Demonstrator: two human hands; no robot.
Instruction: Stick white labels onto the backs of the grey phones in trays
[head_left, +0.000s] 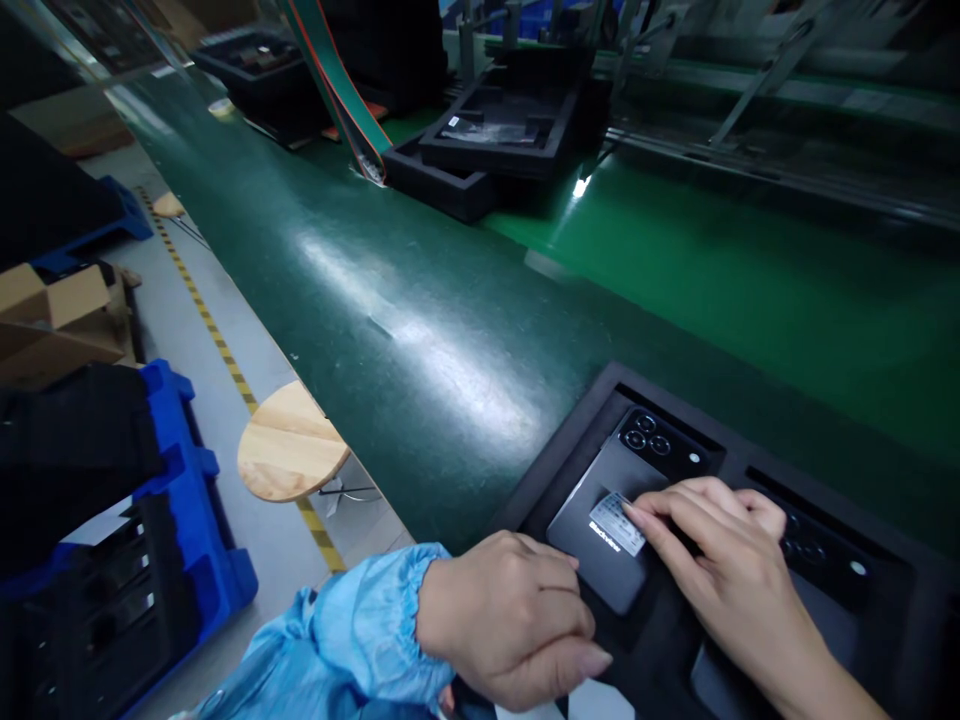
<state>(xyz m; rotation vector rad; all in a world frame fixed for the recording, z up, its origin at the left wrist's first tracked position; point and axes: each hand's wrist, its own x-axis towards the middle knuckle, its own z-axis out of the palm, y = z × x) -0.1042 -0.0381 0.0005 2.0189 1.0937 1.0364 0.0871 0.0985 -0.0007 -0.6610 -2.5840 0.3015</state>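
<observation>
So here's the setup: a flat black Blackview smartphone [592,570] lies face down in a pocket of a dark foam tray [622,385] sitting right on a glossy green conveyor belt [420,350], with its round triple-lens camera block up top and a small white printed label [616,523] stuck across its back. The right hand [720,570] is over that label, index fingertip [630,512] right on it, fingers loosely together, but the thumb is out of sight, so I can't tell if that grip is clamped on the label or just resting there. The left hand [506,620], in a pale blue elastic-cuffed sleeve [360,630], sits at the phone's lower edge with its fingers curled in, and I can't tell if that grip is holding anything, though my guess is it's there to steady the phone. A second black smartphone [825,560] sits in the next pocket, partly under the right hand, and those pockets look cut to keep the phones apart and stop them sliding. Further up the belt there's a stacked black foam tray [502,130], and off to the left a round wooden stool [289,440], a blue plastic crate [191,490] and yellow-and-black hazard tape [217,340] on the floor
</observation>
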